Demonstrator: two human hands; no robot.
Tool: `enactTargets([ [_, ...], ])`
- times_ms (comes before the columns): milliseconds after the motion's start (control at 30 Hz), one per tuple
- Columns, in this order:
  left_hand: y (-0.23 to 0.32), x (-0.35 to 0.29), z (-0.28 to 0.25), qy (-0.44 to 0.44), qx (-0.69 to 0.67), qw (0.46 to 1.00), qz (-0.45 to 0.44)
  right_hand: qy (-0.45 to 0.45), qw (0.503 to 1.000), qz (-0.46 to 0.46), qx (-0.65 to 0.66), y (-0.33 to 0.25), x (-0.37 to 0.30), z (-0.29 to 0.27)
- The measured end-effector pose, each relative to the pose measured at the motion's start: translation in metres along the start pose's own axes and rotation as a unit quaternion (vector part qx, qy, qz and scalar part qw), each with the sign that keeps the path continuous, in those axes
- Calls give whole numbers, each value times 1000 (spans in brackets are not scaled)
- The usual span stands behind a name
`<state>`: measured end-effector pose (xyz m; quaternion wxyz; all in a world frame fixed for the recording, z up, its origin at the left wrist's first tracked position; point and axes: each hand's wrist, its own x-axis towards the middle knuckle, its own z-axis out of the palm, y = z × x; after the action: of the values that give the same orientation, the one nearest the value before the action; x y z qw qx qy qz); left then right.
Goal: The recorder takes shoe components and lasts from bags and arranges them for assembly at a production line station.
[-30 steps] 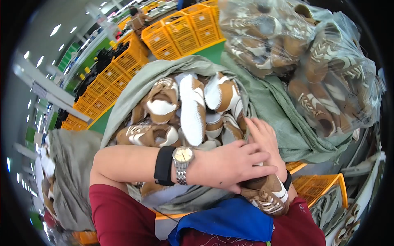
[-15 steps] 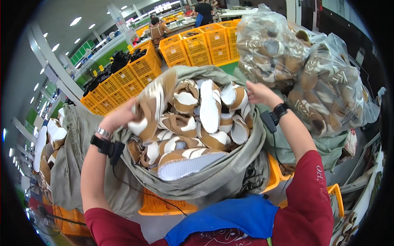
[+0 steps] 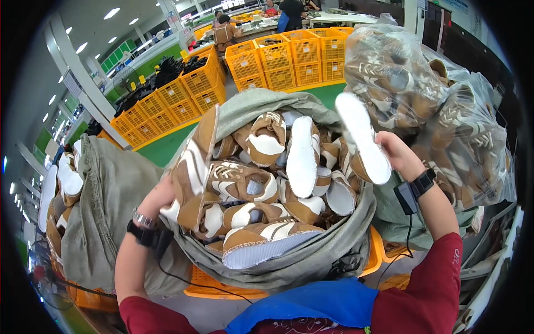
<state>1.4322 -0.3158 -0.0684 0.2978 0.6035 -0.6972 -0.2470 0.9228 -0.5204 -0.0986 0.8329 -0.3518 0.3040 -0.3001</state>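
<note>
An open grey-green sack stands in front of me, full of brown-and-white shoe uppers lying in a jumble. At its left rim my left hand is closed on the heel end of one upper, which tilts up with its white stripes showing. Over the right rim, a second upper is gripped in my right hand, its white underside turned up. Another upper lies bottom up in the middle of the pile.
Clear plastic bags of similar uppers are heaped at the right. To the left stands another grey sack with uppers in it. Yellow crates line the back, some holding black items. A yellow crate sits beneath the sack. People work farther off.
My right hand has moved right and lifted an upper from the sack's right side. The upper in my left hand has shifted slightly. The view has shifted a little.
</note>
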Motion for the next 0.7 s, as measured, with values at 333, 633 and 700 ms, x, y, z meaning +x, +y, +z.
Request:
enactTargets([
  [333,-37,133,-11,197,233,947,-103,28,967,36,-252,57,84,49],
  [633,7,138,25,66,216,974,23,-6,957,58,-284,46,113,61],
  [700,-2,145,11,-90,55,978,-178,11,869,12,-495,38,118,58],
])
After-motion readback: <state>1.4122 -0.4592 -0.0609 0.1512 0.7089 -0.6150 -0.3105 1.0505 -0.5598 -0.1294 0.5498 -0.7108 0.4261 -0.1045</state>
